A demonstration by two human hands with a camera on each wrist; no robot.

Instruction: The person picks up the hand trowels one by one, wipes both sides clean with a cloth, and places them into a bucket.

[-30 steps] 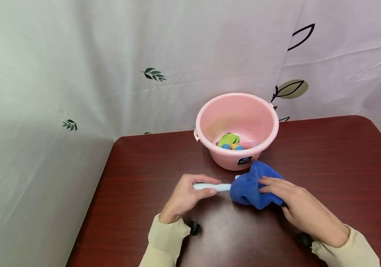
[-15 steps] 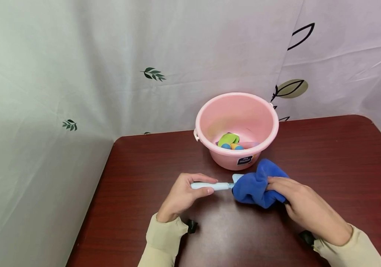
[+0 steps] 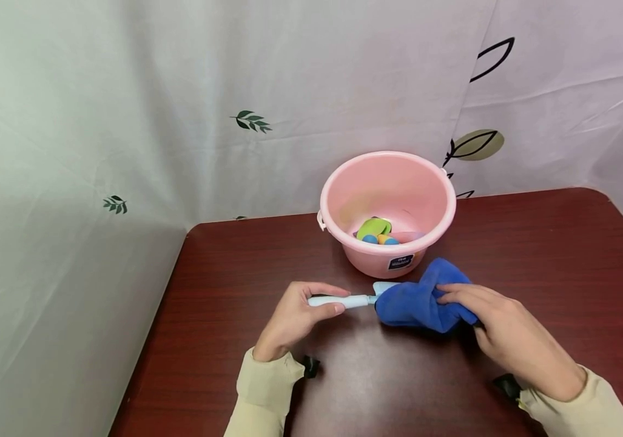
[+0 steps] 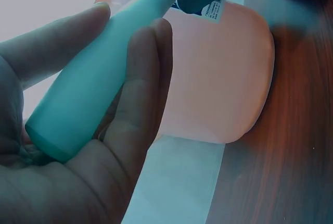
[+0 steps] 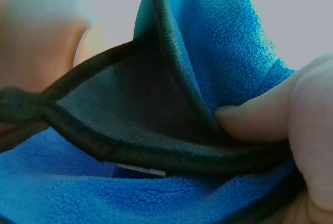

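My left hand (image 3: 293, 315) grips the pale blue handle (image 3: 338, 301) of a tool between thumb and fingers. In the left wrist view the smooth handle (image 4: 99, 78) tapers toward the head. A flat pale blue edge of the head (image 3: 384, 287) sticks out past a blue cloth (image 3: 409, 306). The cloth covers the rest of the head, so the tool's exact kind is hidden. My right hand (image 3: 508, 331) pinches the cloth from the right. In the right wrist view the fluffy cloth (image 5: 223, 36) has a dark trimmed edge and is folded open beside the thumb.
Just beyond the hands stands a pink basin (image 3: 368, 261) with side handles and a dark label. Green, blue, yellow and pink items (image 3: 373, 228) lie inside it. The dark red wooden table (image 3: 245, 261) meets a pale patterned curtain (image 3: 289, 170) at the back and left.
The left hand and tool handle have shifted slightly left. My right hand has moved a little right, bunching the cloth differently, and more of the tool's head and neck shows.
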